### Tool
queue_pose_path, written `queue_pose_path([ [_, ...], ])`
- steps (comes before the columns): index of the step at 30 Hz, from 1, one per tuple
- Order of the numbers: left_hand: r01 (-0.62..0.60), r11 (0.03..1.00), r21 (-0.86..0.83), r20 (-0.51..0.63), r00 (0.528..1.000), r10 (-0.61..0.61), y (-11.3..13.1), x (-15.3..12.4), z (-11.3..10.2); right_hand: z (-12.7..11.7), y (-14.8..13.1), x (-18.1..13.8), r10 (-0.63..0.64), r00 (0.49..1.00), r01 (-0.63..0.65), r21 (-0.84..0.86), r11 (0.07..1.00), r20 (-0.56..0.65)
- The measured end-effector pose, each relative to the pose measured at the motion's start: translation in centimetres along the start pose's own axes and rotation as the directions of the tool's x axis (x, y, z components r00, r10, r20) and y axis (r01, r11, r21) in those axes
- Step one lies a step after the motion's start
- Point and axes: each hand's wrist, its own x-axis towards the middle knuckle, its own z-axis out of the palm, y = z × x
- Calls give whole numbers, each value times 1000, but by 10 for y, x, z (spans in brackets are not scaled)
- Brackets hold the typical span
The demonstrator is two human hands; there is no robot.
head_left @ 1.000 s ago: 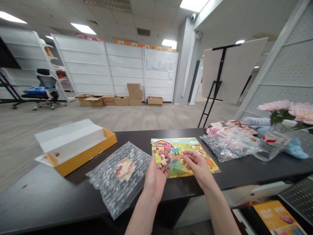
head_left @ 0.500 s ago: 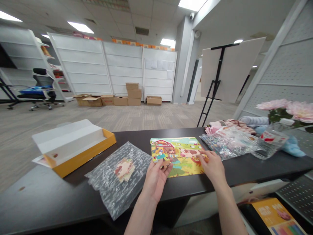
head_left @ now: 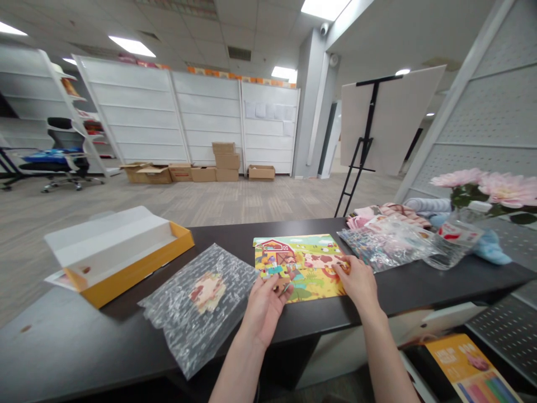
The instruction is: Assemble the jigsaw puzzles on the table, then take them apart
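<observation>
A colourful farm jigsaw puzzle (head_left: 308, 254) with a red barn lies on the dark table (head_left: 84, 341) in front of me. My left hand (head_left: 264, 305) rests at the puzzle's near left corner, fingers curled around what looks like a few loose puzzle pieces. My right hand (head_left: 356, 280) lies flat on the puzzle's right edge, fingers spread and pressing down. A bubble-wrap bag (head_left: 197, 302) holding one piece-like item sits left of my left hand.
An open yellow box with a white lid (head_left: 113, 257) stands at the table's left. Clear plastic bags (head_left: 390, 243), folded cloths, a bottle and pink flowers (head_left: 486, 187) crowd the right end. An easel, cardboard boxes and an office chair stand on the floor beyond.
My right hand moved from the puzzle's middle to its right edge and flattened there. The left hand stayed at the near left corner. The view drifted slightly rightward.
</observation>
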Motion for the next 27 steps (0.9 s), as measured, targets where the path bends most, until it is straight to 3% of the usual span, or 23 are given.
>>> queue_pose_path([
  [3, -4, 1000, 2, -1, 1000, 4, 0, 1, 2, 4, 3, 1, 0, 998, 15, 206, 979, -70],
  [5, 0, 1000, 6, -2, 1000, 0, -1, 1, 3, 6, 2, 1, 23, 995, 18, 412, 911, -94],
  [8, 7, 1000, 14, -12, 1000, -7, -3, 2, 3, 4, 1, 0, 80, 997, -58, 710, 702, 3],
  [12, 20, 1000, 22, -15, 1000, -19, -3, 2, 2, -13, -7, -5, 140, 987, -137, 870, 474, 79],
  [14, 48, 999, 18, -4, 999, -48, -2, 2, 2, -24, -20, -12, 92, 987, -158, 913, 377, 133],
  [17, 88, 996, -7, 54, 995, -88, -2, -1, 5, -34, -57, -30, -156, 962, -169, 938, 302, 224],
  [19, 89, 996, -24, 113, 990, -86, -4, -2, 6, -35, -85, -45, -293, 935, -99, 942, 322, 198],
  [22, 52, 999, -15, 125, 991, -49, -7, -3, 4, -30, -117, -62, -401, 910, 121, 864, 489, 100],
  [24, 21, 1000, -9, 91, 996, -20, -7, -2, 2, -25, -120, -64, -437, 899, 241, 794, 558, 34],
  [27, 25, 999, -25, 33, 999, -24, -4, -1, 0, -17, -97, -50, -384, 922, 300, 705, 643, -42],
])
